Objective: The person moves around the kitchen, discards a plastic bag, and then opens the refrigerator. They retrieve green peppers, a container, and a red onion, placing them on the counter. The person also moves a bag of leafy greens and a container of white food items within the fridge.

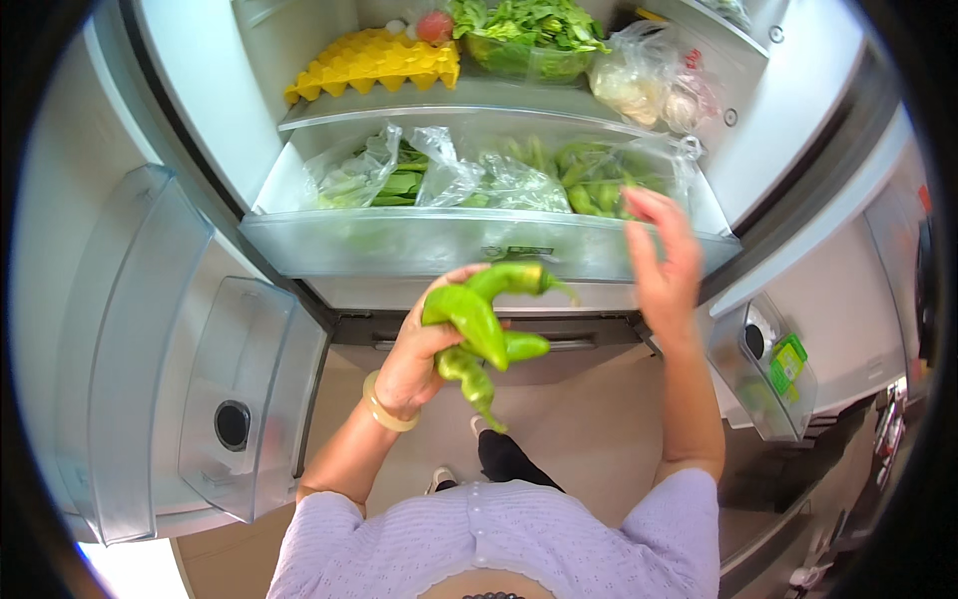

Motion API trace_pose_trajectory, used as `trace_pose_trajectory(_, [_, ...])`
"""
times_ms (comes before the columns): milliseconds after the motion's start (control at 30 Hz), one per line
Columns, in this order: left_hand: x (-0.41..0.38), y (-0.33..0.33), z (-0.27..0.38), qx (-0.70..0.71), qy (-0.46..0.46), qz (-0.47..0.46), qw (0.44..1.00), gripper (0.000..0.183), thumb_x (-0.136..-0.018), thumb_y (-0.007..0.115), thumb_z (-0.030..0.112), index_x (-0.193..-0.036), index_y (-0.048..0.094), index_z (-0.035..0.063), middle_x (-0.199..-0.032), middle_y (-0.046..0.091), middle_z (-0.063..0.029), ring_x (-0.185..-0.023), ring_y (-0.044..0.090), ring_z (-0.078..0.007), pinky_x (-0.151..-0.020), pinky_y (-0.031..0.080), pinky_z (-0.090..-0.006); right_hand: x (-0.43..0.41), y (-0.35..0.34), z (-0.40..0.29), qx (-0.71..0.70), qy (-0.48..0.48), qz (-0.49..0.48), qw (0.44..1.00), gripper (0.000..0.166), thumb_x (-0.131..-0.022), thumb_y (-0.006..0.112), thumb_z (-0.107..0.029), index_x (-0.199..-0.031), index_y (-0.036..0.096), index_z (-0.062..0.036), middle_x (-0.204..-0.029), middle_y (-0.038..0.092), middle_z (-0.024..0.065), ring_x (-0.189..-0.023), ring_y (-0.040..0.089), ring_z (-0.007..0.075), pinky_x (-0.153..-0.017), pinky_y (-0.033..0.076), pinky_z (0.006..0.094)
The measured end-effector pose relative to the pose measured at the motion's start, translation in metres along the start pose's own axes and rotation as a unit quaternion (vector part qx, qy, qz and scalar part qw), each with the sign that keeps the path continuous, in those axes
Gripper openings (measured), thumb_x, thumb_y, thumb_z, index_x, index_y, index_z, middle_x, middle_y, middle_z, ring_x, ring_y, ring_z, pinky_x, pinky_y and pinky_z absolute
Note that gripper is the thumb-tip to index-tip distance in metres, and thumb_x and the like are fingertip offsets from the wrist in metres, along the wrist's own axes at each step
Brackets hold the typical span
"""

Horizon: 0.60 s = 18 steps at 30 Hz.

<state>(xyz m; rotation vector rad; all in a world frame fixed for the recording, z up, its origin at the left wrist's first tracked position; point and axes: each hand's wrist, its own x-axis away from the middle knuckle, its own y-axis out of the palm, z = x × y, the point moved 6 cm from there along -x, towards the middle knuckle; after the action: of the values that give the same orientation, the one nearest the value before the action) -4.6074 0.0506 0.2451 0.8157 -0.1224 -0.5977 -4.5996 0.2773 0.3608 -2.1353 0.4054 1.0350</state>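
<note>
Several long green peppers [468,318] are gripped in my left hand [415,352], in front of the pulled-out refrigerator drawer [389,243]. My right hand [666,262], slightly blurred, is raised over the drawer's front edge at the right. Its fingers are apart and nothing shows between them. Just beyond those fingertips, a clear plastic bag of green peppers [591,176] lies inside the drawer. Leafy greens in plastic bags [400,180] fill the drawer's left side, and another crumpled clear bag [520,183] lies in the middle.
On the shelf above sit a yellow egg tray [382,64], a bowl of leafy greens [528,56] and a knotted plastic bag [636,75]. Open doors with clear bins flank me: a left door bin [232,404] and a right door bin [760,374] holding a green package [788,363].
</note>
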Motion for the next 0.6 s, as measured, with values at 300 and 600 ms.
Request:
trace_pose_trajectory(300, [0.067,-0.058,-0.022,0.025,-0.044,0.069,0.996,0.062,-0.075,0.061,0.01,-0.132,0.038,-0.0009,-0.105,0.056,-0.0101,-0.092,0.058,-0.0172,-0.097,0.045,-0.0407,0.093,0.004,0.078,0.22,0.149,0.063,0.962,0.091,-0.077,0.072,-0.022,-0.145,0.016,0.0004,-0.151,0.006,0.0251,-0.139,0.012,0.0408,-0.111,0.01,0.0511])
trace_pose_trajectory(600, [0.101,-0.087,-0.039,-0.005,-0.063,0.164,0.984,0.062,-0.073,0.057,0.006,-0.131,0.038,-0.003,-0.098,0.057,-0.0115,-0.09,0.058,-0.0196,-0.095,0.046,-0.0406,0.078,0.033,0.104,0.178,0.173,0.082,0.965,0.098,-0.076,0.072,-0.024,-0.147,0.008,-0.0005,-0.152,-0.003,0.0246,-0.14,0.006,0.0414,-0.111,0.008,0.0512])
